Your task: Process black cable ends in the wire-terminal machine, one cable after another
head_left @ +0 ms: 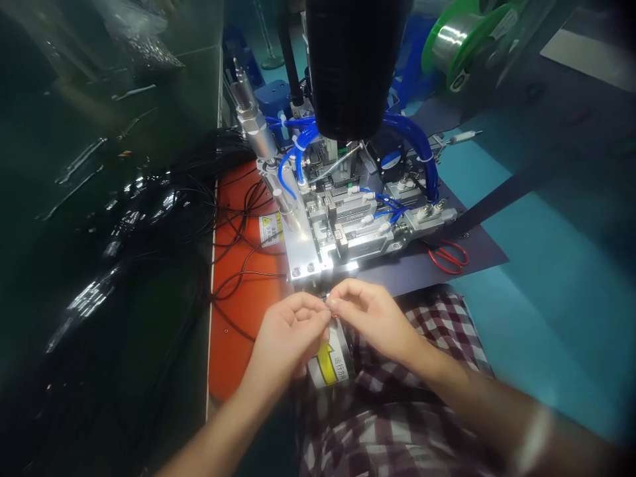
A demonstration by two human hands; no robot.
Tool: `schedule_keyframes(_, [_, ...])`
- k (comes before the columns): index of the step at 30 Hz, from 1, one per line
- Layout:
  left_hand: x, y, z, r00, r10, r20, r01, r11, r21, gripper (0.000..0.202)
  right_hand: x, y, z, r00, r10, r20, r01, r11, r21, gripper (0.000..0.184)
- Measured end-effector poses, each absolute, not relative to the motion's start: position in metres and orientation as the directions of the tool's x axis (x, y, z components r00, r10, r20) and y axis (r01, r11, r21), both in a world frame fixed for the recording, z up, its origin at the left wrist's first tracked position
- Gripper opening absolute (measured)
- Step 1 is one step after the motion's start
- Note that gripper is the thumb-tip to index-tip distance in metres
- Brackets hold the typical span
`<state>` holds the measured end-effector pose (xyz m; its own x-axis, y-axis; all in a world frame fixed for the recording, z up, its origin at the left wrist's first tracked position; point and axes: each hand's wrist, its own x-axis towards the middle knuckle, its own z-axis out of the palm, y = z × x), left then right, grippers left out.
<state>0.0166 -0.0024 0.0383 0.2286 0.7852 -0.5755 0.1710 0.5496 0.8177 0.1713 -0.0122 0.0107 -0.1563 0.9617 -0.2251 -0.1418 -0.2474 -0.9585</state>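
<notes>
My left hand (294, 331) is closed in a pinch, its fingertips meeting those of my right hand (370, 315), also pinched. What they hold is too small and too covered to name; a bit of red, wire-like material (336, 317) shows under the right fingertips. Both hands are just in front of a metal bench machine (358, 232) with pneumatic cylinders and blue air tubes (417, 146). Below them lies a white label with a yellow arrow (326, 364).
Black cables (243, 225) run over the orange mat (233, 358) and heap up on the dark green surface at left. A black cylindrical part (358, 66) hangs above the machine. A green solder spool (454, 40) stands at the back right; a red wire loop (448, 257) lies right.
</notes>
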Motion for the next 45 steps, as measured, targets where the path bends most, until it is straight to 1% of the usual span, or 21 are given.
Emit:
schedule_keyframes(3, [0.016,-0.003,0.035,0.223,0.808,-0.545,0.123,0.531,0.838,0.019,0.170,-0.014,0.011,-0.129,0.954,-0.270,-0.114,-0.285,-0.952,0.011])
schedule_keyframes(6, [0.017,-0.003,0.034,0.217,0.814,-0.539,0.094,0.532,0.842,0.019,0.170,-0.015,0.014,-0.144,0.941,-0.308,-0.103,-0.323,-0.941,0.014])
schedule_keyframes(8, [0.018,-0.002,0.034,0.218,0.816,-0.536,0.093,0.530,0.843,0.020,0.170,-0.014,0.016,-0.156,0.937,-0.312,-0.086,-0.327,-0.941,0.015])
schedule_keyframes(12, [0.018,-0.003,0.035,0.211,0.819,-0.533,0.128,0.518,0.846,0.020,0.171,-0.009,0.017,-0.173,0.924,-0.341,-0.073,-0.357,-0.931,0.011])
schedule_keyframes(14, [0.018,-0.004,0.035,0.212,0.825,-0.525,0.123,0.510,0.851,0.020,0.172,-0.007,0.017,-0.205,0.909,-0.362,-0.089,-0.386,-0.918,0.011])
schedule_keyframes(19, [0.019,-0.005,0.033,0.237,0.839,-0.490,0.029,0.498,0.867,0.019,0.172,-0.006,0.016,-0.276,0.873,-0.402,-0.189,-0.459,-0.868,0.017])
schedule_keyframes(22, [0.021,-0.008,0.031,0.205,0.859,-0.469,0.027,0.474,0.880,0.018,0.170,-0.008,0.017,-0.242,0.886,-0.394,-0.179,-0.440,-0.880,0.017])
schedule_keyframes(24, [0.023,-0.010,0.031,0.148,0.904,-0.402,0.106,0.389,0.915,0.015,0.170,-0.009,0.018,-0.199,0.902,-0.384,-0.145,-0.414,-0.899,0.015])
schedule_keyframes(26, [0.024,-0.013,0.031,0.104,0.966,-0.235,0.259,0.202,0.945,0.010,0.170,-0.010,0.019,-0.175,0.908,-0.380,-0.134,-0.405,-0.905,0.015])
schedule_keyframes(27, [0.024,-0.014,0.031,0.101,0.983,-0.152,0.330,0.111,0.938,0.007,0.170,-0.011,0.019,-0.175,0.907,-0.382,-0.140,-0.407,-0.902,0.015])
schedule_keyframes(28, [0.024,-0.015,0.031,0.106,0.988,-0.108,0.373,0.062,0.926,0.006,0.171,-0.011,0.018,-0.179,0.906,-0.384,-0.151,-0.411,-0.899,0.016])
schedule_keyframes(29, [0.024,-0.015,0.032,0.108,0.987,-0.118,0.382,0.068,0.922,0.007,0.172,-0.012,0.018,-0.181,0.905,-0.385,-0.158,-0.413,-0.897,0.016])
schedule_keyframes(30, [0.023,-0.015,0.032,0.106,0.978,-0.178,0.358,0.130,0.925,0.010,0.173,-0.012,0.018,-0.183,0.906,-0.382,-0.157,-0.411,-0.898,0.016])
schedule_keyframes(32, [0.021,-0.013,0.033,0.104,0.926,-0.364,0.256,0.329,0.909,0.017,0.175,-0.013,0.018,-0.182,0.908,-0.377,-0.132,-0.403,-0.906,0.017])
schedule_keyframes(34, [0.019,-0.010,0.032,0.106,0.869,-0.483,0.180,0.461,0.869,0.023,0.176,-0.014,0.018,-0.167,0.908,-0.385,-0.094,-0.403,-0.910,0.018])
schedule_keyframes(36, [0.017,-0.008,0.031,0.103,0.848,-0.521,0.156,0.503,0.850,0.026,0.175,-0.015,0.018,-0.145,0.904,-0.401,-0.065,-0.414,-0.908,0.018])
schedule_keyframes(38, [0.015,-0.008,0.030,0.101,0.848,-0.520,0.139,0.506,0.852,0.025,0.171,-0.018,0.017,-0.129,0.905,-0.405,-0.045,-0.413,-0.910,0.017])
schedule_keyframes(42, [0.015,-0.008,0.029,0.134,0.834,-0.535,0.088,0.528,0.845,0.022,0.162,-0.025,0.012,-0.113,0.934,-0.340,-0.020,-0.344,-0.939,0.014])
schedule_keyframes(45, [0.015,-0.007,0.031,0.142,0.813,-0.565,0.084,0.559,0.825,0.022,0.162,-0.026,0.011,-0.128,0.943,-0.307,0.012,-0.308,-0.951,0.013])
